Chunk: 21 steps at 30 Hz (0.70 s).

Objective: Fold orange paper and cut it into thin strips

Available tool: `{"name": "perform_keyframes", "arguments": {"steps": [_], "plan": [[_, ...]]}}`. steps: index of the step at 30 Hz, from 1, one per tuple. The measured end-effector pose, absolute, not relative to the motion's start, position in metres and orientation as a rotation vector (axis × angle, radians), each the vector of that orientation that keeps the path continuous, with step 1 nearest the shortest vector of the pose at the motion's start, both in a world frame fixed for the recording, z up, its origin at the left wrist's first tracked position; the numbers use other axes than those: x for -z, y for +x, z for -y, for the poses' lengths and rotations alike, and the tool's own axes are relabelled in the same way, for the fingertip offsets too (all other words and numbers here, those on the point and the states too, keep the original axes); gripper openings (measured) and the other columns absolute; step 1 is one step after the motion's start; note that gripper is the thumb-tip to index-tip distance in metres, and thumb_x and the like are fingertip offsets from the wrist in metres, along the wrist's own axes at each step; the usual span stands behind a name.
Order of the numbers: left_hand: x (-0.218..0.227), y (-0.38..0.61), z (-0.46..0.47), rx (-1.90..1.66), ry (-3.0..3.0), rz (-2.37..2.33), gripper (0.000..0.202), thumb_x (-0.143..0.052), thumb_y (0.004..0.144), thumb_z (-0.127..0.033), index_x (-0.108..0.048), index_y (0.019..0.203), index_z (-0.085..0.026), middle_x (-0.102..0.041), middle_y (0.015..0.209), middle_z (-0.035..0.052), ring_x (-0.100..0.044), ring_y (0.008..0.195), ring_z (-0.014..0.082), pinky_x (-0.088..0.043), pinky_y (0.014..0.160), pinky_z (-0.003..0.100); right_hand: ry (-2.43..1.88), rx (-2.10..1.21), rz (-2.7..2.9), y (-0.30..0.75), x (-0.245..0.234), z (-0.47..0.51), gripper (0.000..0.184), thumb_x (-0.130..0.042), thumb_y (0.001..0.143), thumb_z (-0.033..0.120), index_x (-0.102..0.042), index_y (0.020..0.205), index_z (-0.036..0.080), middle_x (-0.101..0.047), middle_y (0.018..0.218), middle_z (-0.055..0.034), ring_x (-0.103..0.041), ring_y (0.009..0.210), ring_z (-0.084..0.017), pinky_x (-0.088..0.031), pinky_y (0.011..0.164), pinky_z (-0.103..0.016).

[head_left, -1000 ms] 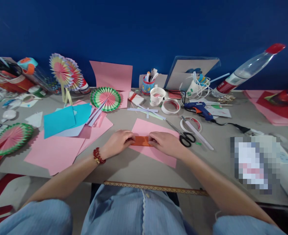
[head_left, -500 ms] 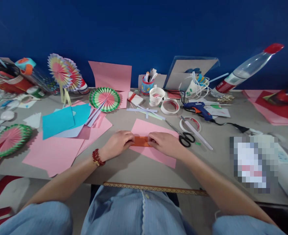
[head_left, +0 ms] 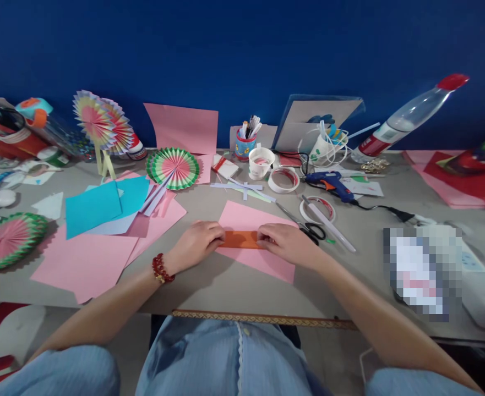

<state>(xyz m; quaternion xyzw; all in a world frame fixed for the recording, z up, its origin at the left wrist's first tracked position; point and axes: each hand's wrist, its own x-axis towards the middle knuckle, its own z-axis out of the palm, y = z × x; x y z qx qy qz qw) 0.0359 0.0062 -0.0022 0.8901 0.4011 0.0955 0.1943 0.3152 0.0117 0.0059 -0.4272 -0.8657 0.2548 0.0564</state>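
Note:
A narrow strip of orange paper [head_left: 241,239] lies across a pink sheet [head_left: 267,266] in front of me. My left hand [head_left: 203,240] has its fingers closed on the strip's left end. At the other end, my right hand [head_left: 284,240] grips it with curled fingers, the tips partly hidden. Both hands rest low over the table. Just beyond my right hand are black-handled scissors [head_left: 315,231], their handles partly behind it.
Pink sheets [head_left: 89,264] and blue paper [head_left: 93,208] lie on the left, near a green-edged paper rosette [head_left: 174,168]. Tape rolls [head_left: 284,180], a glue gun [head_left: 328,182] and a tilted bottle [head_left: 407,121] stand toward the back right.
My right hand has slid rightward along the orange strip, so more of it shows between my hands. My left hand stays at the left end. The view has shifted slightly.

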Motion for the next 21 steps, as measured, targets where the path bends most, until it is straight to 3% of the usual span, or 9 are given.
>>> {"name": "perform_keyframes", "arguments": {"steps": [21], "plan": [[0.0015, 0.0371, -0.0061, -0.255, 2.488, -1.134, 0.017, -0.05, 0.1, -0.016, -0.061, 0.089, -0.019, -0.067, 0.091, 0.0011, -0.061, 0.085, 0.0166, -0.037, 0.08, 0.03, -1.292, -0.775, 2.622, 0.3141, -0.005, -0.0093, 0.011, -0.055, 0.093, 0.018, -0.054, 0.083, 0.022, -0.065, 0.085, -0.0029, -0.06, 0.082, -0.019, -0.039, 0.075, -0.03]]}}
